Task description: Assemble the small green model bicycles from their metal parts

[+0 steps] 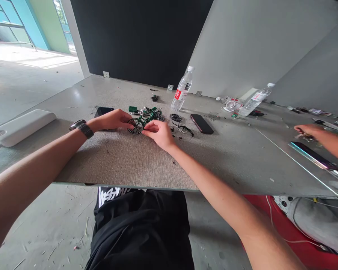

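Observation:
A small green model bicycle (146, 117) lies on the grey table (135, 161), its black spoked wheel (135, 126) toward me. My left hand (112, 119), with a watch on the wrist, rests beside that wheel with fingers curled toward it. My right hand (159, 133) pinches the frame just right of the wheel. A loose wheel (175, 117) and small black parts (184, 129) lie to the right of the bicycle.
A dark phone (201, 123) lies right of the parts. An upright water bottle (182, 89) stands behind, another bottle (255, 100) lies on its side. A white box (19, 126) sits far left. Another person's hand (308, 131) works at the right.

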`<state>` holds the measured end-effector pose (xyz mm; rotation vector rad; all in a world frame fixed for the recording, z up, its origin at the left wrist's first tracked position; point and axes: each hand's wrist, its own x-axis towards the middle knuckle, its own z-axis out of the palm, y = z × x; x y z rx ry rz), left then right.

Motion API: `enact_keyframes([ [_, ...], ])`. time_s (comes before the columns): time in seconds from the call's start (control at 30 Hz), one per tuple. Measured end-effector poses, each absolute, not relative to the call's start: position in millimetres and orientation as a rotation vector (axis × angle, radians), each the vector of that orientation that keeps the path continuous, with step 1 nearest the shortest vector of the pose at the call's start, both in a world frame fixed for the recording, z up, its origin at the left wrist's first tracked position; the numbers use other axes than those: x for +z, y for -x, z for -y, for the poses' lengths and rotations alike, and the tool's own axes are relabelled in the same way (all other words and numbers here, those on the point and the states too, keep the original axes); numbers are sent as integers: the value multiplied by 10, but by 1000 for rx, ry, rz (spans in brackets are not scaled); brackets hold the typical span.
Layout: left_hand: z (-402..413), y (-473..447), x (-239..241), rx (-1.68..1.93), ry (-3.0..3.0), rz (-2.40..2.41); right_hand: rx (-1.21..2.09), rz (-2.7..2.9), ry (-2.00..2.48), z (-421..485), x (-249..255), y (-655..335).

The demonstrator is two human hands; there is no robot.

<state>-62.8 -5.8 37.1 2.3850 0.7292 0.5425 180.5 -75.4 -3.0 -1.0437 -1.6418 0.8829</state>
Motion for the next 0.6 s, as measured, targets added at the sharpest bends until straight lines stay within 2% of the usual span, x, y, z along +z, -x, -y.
enact_keyframes([
  [0.6, 100, 622, 414, 525, -2362, -738, 835, 1629, 1074, 757, -16, -1795],
])
